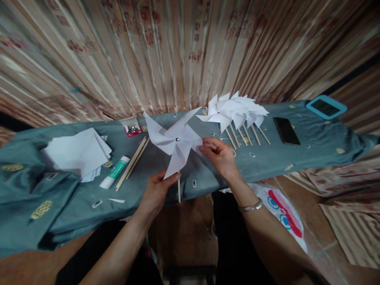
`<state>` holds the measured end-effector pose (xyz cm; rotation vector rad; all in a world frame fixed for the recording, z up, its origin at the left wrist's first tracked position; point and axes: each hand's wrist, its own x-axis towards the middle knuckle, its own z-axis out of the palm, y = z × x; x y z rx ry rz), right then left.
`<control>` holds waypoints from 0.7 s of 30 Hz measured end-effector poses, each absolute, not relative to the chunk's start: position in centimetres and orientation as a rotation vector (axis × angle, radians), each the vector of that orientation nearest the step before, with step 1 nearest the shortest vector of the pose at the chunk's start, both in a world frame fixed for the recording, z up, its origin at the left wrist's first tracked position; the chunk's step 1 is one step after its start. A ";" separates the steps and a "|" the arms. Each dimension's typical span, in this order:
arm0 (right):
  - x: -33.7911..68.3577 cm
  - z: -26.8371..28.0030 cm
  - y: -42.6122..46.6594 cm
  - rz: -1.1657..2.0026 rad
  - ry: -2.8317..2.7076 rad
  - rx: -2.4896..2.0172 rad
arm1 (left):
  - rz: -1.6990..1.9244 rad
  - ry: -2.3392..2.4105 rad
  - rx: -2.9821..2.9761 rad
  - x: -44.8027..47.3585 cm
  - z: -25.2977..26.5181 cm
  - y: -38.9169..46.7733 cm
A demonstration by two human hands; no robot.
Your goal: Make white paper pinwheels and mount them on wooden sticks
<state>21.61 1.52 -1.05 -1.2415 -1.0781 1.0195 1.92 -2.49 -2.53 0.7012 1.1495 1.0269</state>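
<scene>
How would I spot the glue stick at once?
On the cloth, look left of the held pinwheel, between the paper and loose sticks. The glue stick lies there, a thick white tube; its green label sets it apart from both.

A white paper pinwheel [171, 143] is held low by the left grip [157, 188] and at one blade by the right grip [221, 155]. On the cloth-covered tabletop [210, 176], overlapping pinwheels [219, 110] are laid near a phone [286, 131]; paper sheets [74, 152], a glue stick [114, 172] and wooden sticks [130, 166] are placed leftward.
</scene>
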 end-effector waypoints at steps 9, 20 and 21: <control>20.3 0.0 0.7 1.238 -0.943 -1.182 | 1.089 1.164 0.667 2.1 -1.8 -2.2; 19.3 0.7 -0.2 1.416 -0.993 -1.146 | 1.094 1.142 0.629 2.0 -1.8 -2.1; 19.2 0.7 -0.2 1.443 -0.995 -1.133 | 1.091 1.134 0.642 2.0 -1.8 -2.1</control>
